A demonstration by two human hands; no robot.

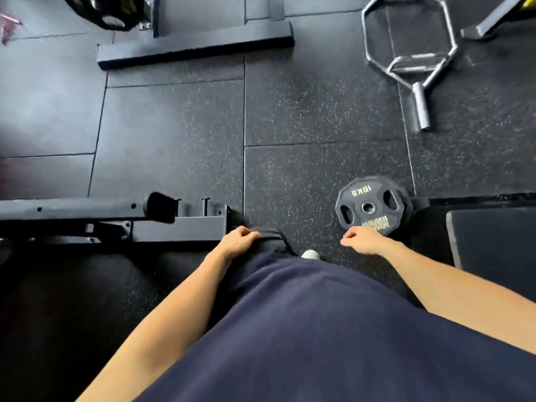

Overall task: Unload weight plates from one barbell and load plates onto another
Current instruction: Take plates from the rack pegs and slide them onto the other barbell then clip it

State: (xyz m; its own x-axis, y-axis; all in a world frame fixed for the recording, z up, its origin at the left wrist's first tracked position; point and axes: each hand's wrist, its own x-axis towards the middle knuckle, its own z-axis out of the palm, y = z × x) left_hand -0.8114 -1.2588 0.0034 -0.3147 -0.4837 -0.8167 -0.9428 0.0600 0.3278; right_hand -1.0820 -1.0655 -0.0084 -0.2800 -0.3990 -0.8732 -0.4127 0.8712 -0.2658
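Observation:
A black 10 kg weight plate (372, 206) with a centre hole and grip slots stands on the floor at the right, leaning against a dark bench base. My right hand (364, 240) hangs just in front of its lower edge, fingers loosely curled, holding nothing. My left hand (237, 240) hangs by my left leg, fingers loosely curled and empty. A chrome hex trap bar (412, 58) lies on the floor at the upper right with its sleeve bare. Part of another black plate (107, 13) shows at the top left.
A black rack frame (116, 220) lies across the left, close to my left hand. A black base beam (194, 49) crosses the top. A padded bench (493, 236) sits at the right edge. Speckled rubber floor tiles (290, 117) fill the middle.

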